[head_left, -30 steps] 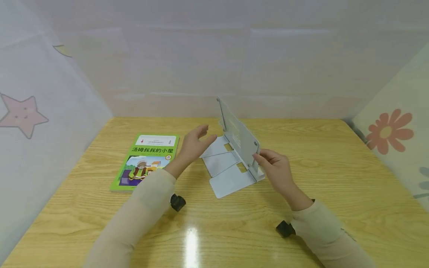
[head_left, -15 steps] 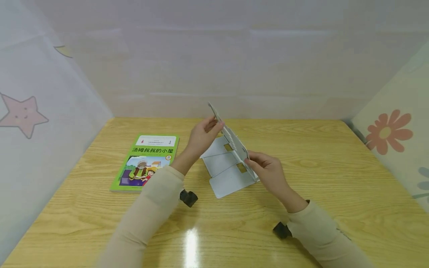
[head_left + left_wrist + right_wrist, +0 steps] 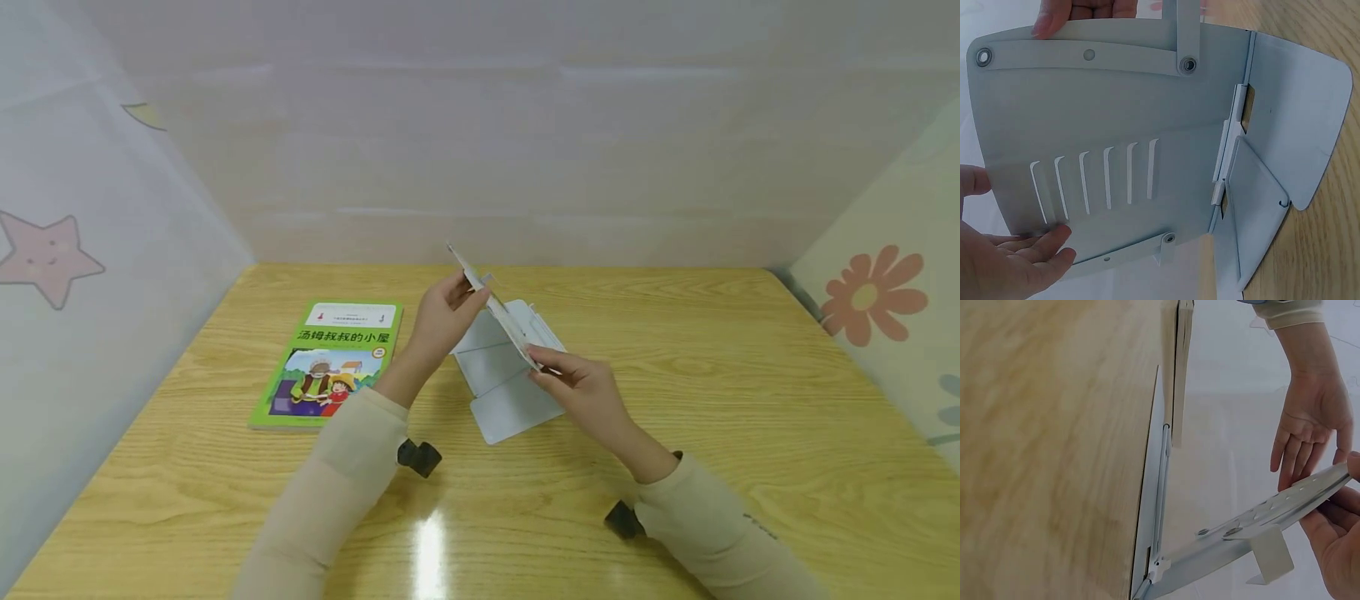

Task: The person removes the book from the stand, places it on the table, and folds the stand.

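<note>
A white metal folding book stand (image 3: 516,407) stands on the wooden table, its slotted back panel (image 3: 1116,112) tilted up from the flat base plate. My left hand (image 3: 438,321) pinches the panel's upper left edge, thumb on the near face and fingers behind. At the panel's right corner my right hand (image 3: 585,392) grips the edge between thumb and fingers. Riveted side arms (image 3: 1085,56) show along the panel's back in the left wrist view. From the right wrist, the panel (image 3: 1210,565) leans over the base at the hinge (image 3: 1159,570).
A green picture book (image 3: 258,408) lies flat to the left of the stand, partly beside my left forearm. The wooden table (image 3: 750,383) reaches back to a pale cloth wall (image 3: 480,150). Printed cloth also hangs on both sides.
My left hand has reached the panel and taken hold of its left edge. Both hands have tilted the panel toward me and to the left over the base.
</note>
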The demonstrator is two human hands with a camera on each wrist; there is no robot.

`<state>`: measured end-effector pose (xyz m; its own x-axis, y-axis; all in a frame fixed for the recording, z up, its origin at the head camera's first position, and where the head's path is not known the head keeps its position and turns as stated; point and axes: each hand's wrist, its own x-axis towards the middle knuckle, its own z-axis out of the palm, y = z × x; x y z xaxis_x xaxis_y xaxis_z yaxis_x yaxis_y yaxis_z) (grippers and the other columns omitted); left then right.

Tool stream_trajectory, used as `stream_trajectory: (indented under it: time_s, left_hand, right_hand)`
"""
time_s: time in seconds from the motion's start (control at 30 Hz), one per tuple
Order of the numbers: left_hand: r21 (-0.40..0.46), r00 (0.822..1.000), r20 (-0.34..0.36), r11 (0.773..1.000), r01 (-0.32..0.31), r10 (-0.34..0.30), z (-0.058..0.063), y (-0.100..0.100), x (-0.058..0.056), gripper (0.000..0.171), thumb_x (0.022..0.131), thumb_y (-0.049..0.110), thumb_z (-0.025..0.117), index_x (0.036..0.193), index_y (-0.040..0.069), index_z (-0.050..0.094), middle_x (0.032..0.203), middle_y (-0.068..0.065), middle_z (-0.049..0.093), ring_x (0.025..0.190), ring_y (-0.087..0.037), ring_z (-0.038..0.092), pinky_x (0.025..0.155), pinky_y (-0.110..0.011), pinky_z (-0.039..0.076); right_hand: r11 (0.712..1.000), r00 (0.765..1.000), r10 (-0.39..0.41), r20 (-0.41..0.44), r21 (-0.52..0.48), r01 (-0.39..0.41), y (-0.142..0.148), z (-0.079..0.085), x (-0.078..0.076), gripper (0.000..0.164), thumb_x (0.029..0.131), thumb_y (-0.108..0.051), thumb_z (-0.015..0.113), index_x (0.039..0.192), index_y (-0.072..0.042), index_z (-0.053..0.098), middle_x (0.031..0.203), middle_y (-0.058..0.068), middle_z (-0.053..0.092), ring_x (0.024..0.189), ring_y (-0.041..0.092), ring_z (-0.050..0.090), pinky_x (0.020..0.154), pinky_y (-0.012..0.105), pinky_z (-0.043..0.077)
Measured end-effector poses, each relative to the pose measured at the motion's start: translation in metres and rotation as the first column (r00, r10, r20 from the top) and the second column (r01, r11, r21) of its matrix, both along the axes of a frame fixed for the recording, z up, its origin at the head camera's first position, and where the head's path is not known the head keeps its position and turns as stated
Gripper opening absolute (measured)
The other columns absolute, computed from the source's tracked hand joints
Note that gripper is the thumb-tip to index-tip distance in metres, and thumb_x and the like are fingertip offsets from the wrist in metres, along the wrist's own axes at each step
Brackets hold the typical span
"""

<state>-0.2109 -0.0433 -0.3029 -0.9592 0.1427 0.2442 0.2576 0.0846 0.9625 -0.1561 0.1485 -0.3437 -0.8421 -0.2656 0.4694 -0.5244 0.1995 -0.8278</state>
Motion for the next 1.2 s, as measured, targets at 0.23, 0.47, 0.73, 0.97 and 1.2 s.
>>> stream_trajectory:
  time_s: [0.23, 0.47, 0.73, 0.97, 1.2]
  left_hand:
    - [0.059, 1.0, 0.009, 0.998, -0.024, 0.024, -0.004, -0.007, 0.008, 0.044, 0.086, 0.005, 0.05, 0.126, -0.006, 0.038, 0.124, -0.022, 0.042, 0.112, -0.024, 0.042, 0.088, -0.024, 0.037]
    - [0.099, 0.997, 0.061, 0.994, -0.055, 0.049, -0.009, -0.014, 0.014, 0.043, 0.084, 0.002, 0.05, 0.125, -0.008, 0.038, 0.122, -0.022, 0.043, 0.11, -0.024, 0.044, 0.087, -0.025, 0.039]
    - [0.185, 0.991, 0.111, 0.979, -0.091, 0.072, -0.018, -0.022, 0.021, 0.043, 0.082, -0.005, 0.048, 0.124, -0.007, 0.039, 0.122, -0.02, 0.044, 0.11, -0.023, 0.045, 0.087, -0.024, 0.038]
    - [0.228, 0.983, 0.16, 0.966, -0.125, 0.089, -0.029, -0.028, 0.024, 0.045, 0.082, -0.007, 0.047, 0.126, -0.007, 0.036, 0.125, -0.019, 0.041, 0.113, -0.022, 0.041, 0.088, -0.023, 0.037]
    - [0.263, 0.978, 0.188, 0.954, -0.141, 0.092, -0.038, -0.033, 0.028, 0.048, 0.081, -0.009, 0.045, 0.127, -0.008, 0.032, 0.128, -0.019, 0.038, 0.116, -0.022, 0.037, 0.09, -0.023, 0.034]
  right_hand:
    - [0.999, 1.0, 0.029, -0.009, 0.021, -0.029, -0.007, -0.002, 0.004, 0.03, 0.073, 0.006, 0.063, 0.103, 0.009, 0.059, 0.105, 0.015, 0.057, 0.089, 0.016, 0.056, 0.068, 0.024, 0.049]
    - [0.996, 0.998, 0.055, -0.04, 0.066, -0.052, -0.012, -0.007, 0.005, 0.03, 0.073, 0.004, 0.064, 0.103, 0.008, 0.059, 0.107, 0.014, 0.056, 0.09, 0.022, 0.057, 0.069, 0.026, 0.049]
    - [0.982, 0.99, 0.059, -0.132, 0.188, -0.034, -0.019, -0.009, 0.006, 0.031, 0.069, 0.004, 0.068, 0.099, 0.007, 0.061, 0.105, 0.015, 0.057, 0.087, 0.021, 0.058, 0.067, 0.023, 0.049]
    - [0.956, 0.974, 0.074, -0.214, 0.292, -0.009, -0.024, -0.01, 0.008, 0.033, 0.066, 0.001, 0.072, 0.097, 0.006, 0.063, 0.103, 0.015, 0.059, 0.092, 0.023, 0.057, 0.07, 0.02, 0.047]
    - [0.908, 0.965, 0.088, -0.246, 0.419, 0.024, -0.027, -0.011, 0.009, 0.036, 0.066, -0.005, 0.073, 0.099, 0.003, 0.063, 0.104, 0.013, 0.059, 0.095, 0.023, 0.055, 0.075, 0.022, 0.046]
